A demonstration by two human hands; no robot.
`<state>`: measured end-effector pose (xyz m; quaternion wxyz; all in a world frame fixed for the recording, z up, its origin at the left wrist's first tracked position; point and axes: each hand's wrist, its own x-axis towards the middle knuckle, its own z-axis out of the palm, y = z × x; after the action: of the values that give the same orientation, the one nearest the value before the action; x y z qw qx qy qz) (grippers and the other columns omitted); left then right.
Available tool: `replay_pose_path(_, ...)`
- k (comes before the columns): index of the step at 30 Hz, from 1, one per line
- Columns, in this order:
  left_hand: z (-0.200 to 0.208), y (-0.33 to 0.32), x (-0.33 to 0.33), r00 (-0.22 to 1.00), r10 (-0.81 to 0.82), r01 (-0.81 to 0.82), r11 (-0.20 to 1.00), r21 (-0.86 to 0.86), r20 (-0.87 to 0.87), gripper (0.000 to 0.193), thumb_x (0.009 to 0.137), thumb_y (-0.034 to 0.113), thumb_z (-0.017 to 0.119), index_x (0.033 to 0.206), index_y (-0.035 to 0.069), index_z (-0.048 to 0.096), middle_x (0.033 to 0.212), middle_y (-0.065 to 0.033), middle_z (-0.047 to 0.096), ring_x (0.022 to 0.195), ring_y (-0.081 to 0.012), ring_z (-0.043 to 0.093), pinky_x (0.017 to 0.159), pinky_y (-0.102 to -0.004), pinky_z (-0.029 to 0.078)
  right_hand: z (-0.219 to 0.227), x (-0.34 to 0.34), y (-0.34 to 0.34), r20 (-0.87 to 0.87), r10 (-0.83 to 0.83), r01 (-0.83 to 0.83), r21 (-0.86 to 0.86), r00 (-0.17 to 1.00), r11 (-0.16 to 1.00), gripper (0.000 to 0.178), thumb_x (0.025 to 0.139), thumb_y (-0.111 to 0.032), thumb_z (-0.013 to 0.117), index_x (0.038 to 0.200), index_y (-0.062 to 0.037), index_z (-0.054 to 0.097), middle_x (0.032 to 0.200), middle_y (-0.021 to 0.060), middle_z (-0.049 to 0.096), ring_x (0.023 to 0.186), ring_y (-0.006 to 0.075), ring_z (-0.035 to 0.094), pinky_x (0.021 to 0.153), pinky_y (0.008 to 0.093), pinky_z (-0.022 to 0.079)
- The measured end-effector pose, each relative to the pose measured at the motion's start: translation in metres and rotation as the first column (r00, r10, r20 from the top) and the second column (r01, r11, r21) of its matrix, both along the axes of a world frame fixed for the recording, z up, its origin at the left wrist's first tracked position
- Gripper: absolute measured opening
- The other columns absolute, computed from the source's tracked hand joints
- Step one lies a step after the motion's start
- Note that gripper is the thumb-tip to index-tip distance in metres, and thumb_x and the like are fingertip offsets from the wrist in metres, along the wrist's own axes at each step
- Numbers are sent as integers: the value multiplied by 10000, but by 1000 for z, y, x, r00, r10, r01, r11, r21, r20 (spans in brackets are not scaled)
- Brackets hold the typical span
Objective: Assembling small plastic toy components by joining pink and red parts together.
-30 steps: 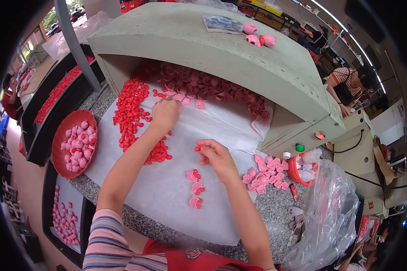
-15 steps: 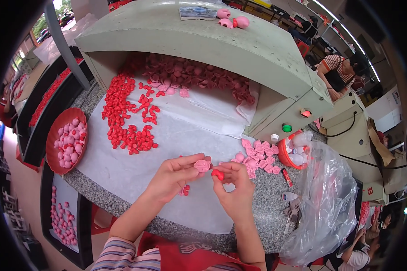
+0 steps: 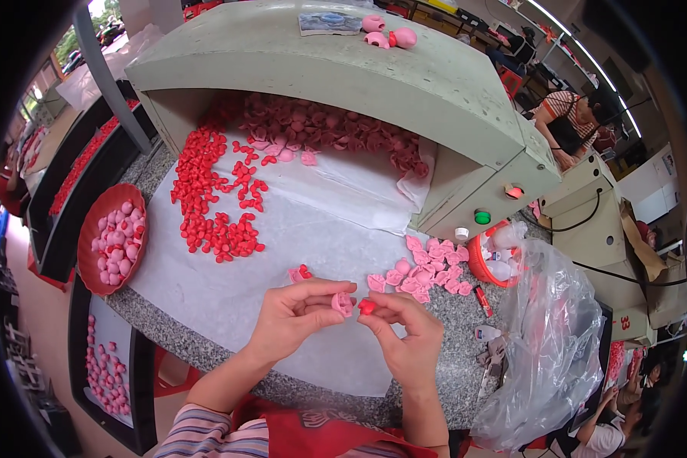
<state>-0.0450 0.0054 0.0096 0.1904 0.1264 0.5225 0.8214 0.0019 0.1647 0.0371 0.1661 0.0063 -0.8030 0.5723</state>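
Note:
My left hand (image 3: 286,324) is closed, with a small hollow pink plastic part (image 3: 343,304) pinched between thumb and fingers, its opening facing right. Just across from it, my right hand (image 3: 411,336) grips a small glossy red piece (image 3: 367,306) at its fingertips. The two parts are close together but apart, above the white paper (image 3: 206,294). Beyond my left fingers lies another pink part (image 3: 295,275) with red on it. Loose pink parts (image 3: 435,263) lie beyond my right hand. A pile of red pieces (image 3: 217,233) spreads over the paper at the far left.
A grey-green metal housing (image 3: 320,69) arches over a heap of pink parts (image 3: 336,130). At left stands a red bowl (image 3: 88,252) of pink balls. To the right are an orange basket (image 3: 477,263) of bottles, a red marker-like tube (image 3: 484,301) and a clear plastic bag (image 3: 549,336).
Both hands have come slightly nearer to me, still holding the pink part and the red piece. The pink-and-red part beyond my left hand now shows more fully.

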Motion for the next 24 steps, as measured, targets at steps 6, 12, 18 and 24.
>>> replay_pose_path(6, -4, 2, 1, 1000, 0, 0, 999, 34, 15, 257, 727, -5, 660, 972, -41, 593, 1022, -167, 615, 810, -155, 622, 596, -217, 496, 6, 0, -1, 9, 96, -96, 10, 995, 995, 240, 658, 51, 691, 886, 10, 629, 814, 71, 608, 688, 113, 594, 608, 222, 481)
replay_pose_path(12, -18, 7, 0, 992, 34, -27, 998, 55, -123, 229, 734, -82, 619, 953, -18, 597, 1001, -102, 577, 894, -165, 585, 769, -273, 506, 11, 2, 0, 185, 133, -131, -24, 974, 991, 288, 633, -3, 736, 890, -12, 606, 792, 47, 594, 668, 99, 579, 588, 213, 471)
replay_pose_path(18, -25, 19, 5, 995, -42, 29, 989, 145, 86, 152, 716, -57, 647, 846, -2, 590, 883, -46, 533, 827, -111, 548, 705, -242, 464, 6, 4, -1, 259, 11, -43, 120, 966, 992, 285, 630, -38, 753, 855, -19, 579, 720, 24, 593, 632, 81, 569, 571, 205, 469)
replay_pose_path(24, -27, 20, 2, 988, -23, 0, 989, 150, 151, 151, 722, -51, 637, 858, -4, 592, 879, -47, 546, 803, -112, 550, 706, -235, 453, -10, 6, -8, 232, -32, 41, -38, 972, 998, 269, 638, -76, 762, 815, -17, 569, 676, 13, 588, 588, 76, 552, 553, 206, 465)
